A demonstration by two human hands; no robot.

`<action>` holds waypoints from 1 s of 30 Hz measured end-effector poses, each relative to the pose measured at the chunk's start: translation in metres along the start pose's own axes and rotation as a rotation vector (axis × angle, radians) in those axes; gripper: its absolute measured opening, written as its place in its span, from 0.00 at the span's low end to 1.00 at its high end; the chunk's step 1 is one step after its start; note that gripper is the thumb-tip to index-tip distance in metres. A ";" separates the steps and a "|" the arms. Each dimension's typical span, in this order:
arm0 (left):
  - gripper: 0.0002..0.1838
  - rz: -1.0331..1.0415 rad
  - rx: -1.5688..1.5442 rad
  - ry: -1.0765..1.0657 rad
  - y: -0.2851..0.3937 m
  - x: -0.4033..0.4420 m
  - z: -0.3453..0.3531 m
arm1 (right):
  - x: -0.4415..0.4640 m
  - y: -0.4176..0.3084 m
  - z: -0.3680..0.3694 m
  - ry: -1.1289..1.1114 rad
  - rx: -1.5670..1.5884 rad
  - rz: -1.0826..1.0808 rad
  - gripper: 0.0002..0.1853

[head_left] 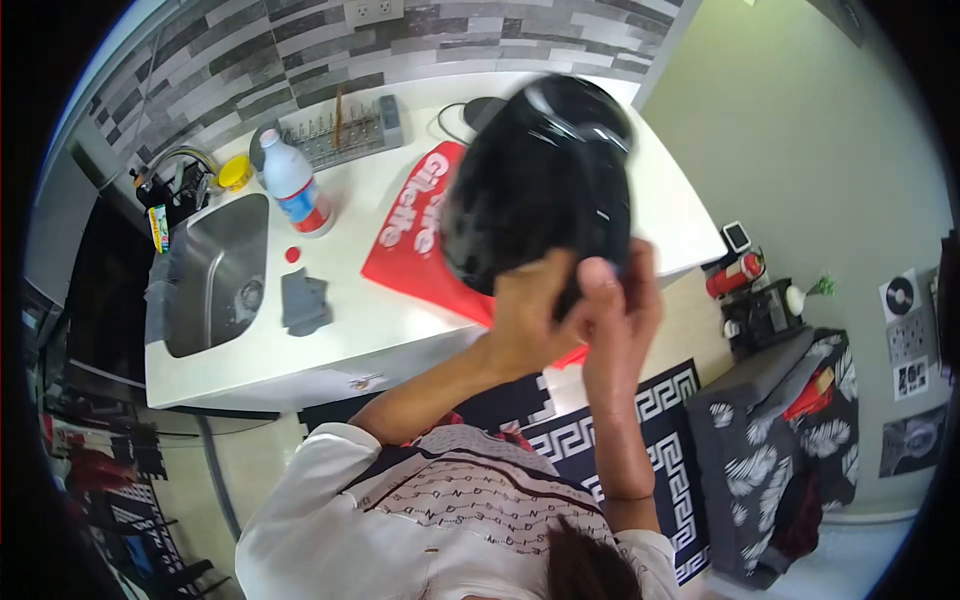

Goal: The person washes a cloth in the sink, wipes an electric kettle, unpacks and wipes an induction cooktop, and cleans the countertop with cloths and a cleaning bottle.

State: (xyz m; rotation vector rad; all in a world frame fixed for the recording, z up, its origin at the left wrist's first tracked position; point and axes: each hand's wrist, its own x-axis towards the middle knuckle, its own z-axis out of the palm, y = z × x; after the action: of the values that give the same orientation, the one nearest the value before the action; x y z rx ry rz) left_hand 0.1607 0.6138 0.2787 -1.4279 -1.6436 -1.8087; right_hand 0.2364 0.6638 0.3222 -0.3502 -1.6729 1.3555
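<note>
A glossy black electric kettle (540, 190), blurred by motion, is held up over the counter in front of me. My left hand (528, 305) grips its near lower side. Close beside it, my right hand (617, 305) is also closed on the kettle, thumb upward; some fingers of both hands are hidden. Beneath the kettle lies a red cloth (415, 235) with white "Gillette" lettering, reaching over the counter's front edge. Behind it, partly covered by the kettle, is a dark round base (483, 112) with a black cord.
On the white counter (360, 310) stand an uncapped bottle (292, 185), a red cap (292, 255), a grey cloth (304, 304) and a dish rack (345, 135). A steel sink (215, 285) lies left, near a yellow-lidded container (235, 173). A patterned sofa (770, 450) is at right.
</note>
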 end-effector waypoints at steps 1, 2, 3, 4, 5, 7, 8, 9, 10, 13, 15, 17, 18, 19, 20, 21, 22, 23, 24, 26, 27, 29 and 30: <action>0.22 0.054 -0.048 -0.027 -0.006 0.005 0.030 | 0.017 -0.001 -0.022 0.061 -0.047 0.089 0.27; 0.22 0.100 -0.089 -0.051 -0.012 0.008 0.056 | 0.037 -0.003 -0.036 0.113 -0.121 0.021 0.28; 0.22 0.087 -0.061 -0.022 -0.017 0.016 0.076 | 0.055 -0.002 -0.051 0.076 -0.109 0.046 0.28; 0.24 0.111 -0.025 -0.044 -0.025 0.027 0.093 | 0.072 0.002 -0.064 0.034 -0.095 0.066 0.29; 0.26 0.140 0.014 -0.063 -0.036 0.040 0.108 | 0.091 0.011 -0.075 0.020 -0.104 0.036 0.29; 0.27 0.220 0.167 0.007 -0.064 0.061 0.138 | 0.131 0.031 -0.093 -0.083 -0.136 0.066 0.24; 0.29 0.297 0.286 0.037 -0.080 0.072 0.151 | 0.153 0.042 -0.098 -0.128 -0.157 0.083 0.22; 0.32 0.283 0.329 -0.012 -0.098 0.085 0.160 | 0.175 0.055 -0.099 -0.175 -0.088 0.081 0.21; 0.32 0.286 0.356 0.005 -0.115 0.099 0.167 | 0.199 0.072 -0.097 -0.201 -0.072 0.070 0.21; 0.30 0.131 0.407 -0.244 -0.176 0.137 0.192 | 0.275 0.137 -0.087 -0.196 0.187 0.070 0.21; 0.29 0.092 0.425 -0.232 -0.206 0.157 0.200 | 0.318 0.167 -0.081 -0.228 0.180 0.096 0.22; 0.26 -0.034 0.569 -0.263 -0.215 0.163 0.202 | 0.354 0.204 -0.069 -0.213 0.241 0.147 0.23; 0.24 -0.087 0.638 -0.261 -0.216 0.160 0.202 | 0.370 0.227 -0.062 -0.231 0.260 0.161 0.23; 0.22 -0.090 0.689 -0.378 -0.222 0.150 0.201 | 0.388 0.250 -0.055 -0.260 0.263 0.156 0.23; 0.20 -0.088 0.740 -0.491 -0.231 0.141 0.197 | 0.407 0.270 -0.044 -0.290 0.269 0.143 0.23; 0.19 -0.098 0.764 -0.536 -0.236 0.131 0.192 | 0.421 0.287 -0.030 -0.330 0.295 0.133 0.24; 0.18 -0.115 0.784 -0.580 -0.237 0.120 0.186 | 0.433 0.302 -0.016 -0.363 0.286 0.130 0.25; 0.17 -0.161 0.800 -0.595 -0.238 0.110 0.178 | 0.444 0.315 0.000 -0.408 0.289 0.140 0.24; 0.16 -0.206 0.818 -0.611 -0.236 0.101 0.168 | 0.454 0.327 0.015 -0.453 0.296 0.148 0.24; 0.15 -0.266 0.834 -0.532 -0.236 0.086 0.149 | 0.471 0.349 0.043 -0.547 0.319 0.170 0.24; 0.15 -0.285 0.856 -0.517 -0.234 0.081 0.139 | 0.479 0.358 0.054 -0.617 0.328 0.185 0.24; 0.15 -0.360 0.974 -0.447 -0.230 0.076 0.121 | 0.494 0.374 0.070 -0.693 0.310 0.180 0.25; 0.15 -0.381 0.991 -0.432 -0.227 0.077 0.116 | 0.499 0.381 0.076 -0.742 0.270 0.177 0.25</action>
State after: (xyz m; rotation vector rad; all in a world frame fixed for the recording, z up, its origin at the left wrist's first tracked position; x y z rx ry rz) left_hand 0.0037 0.8114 0.1932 -1.0785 -2.6096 -0.5432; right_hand -0.2095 1.1013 0.2246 0.2012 -2.0313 1.9741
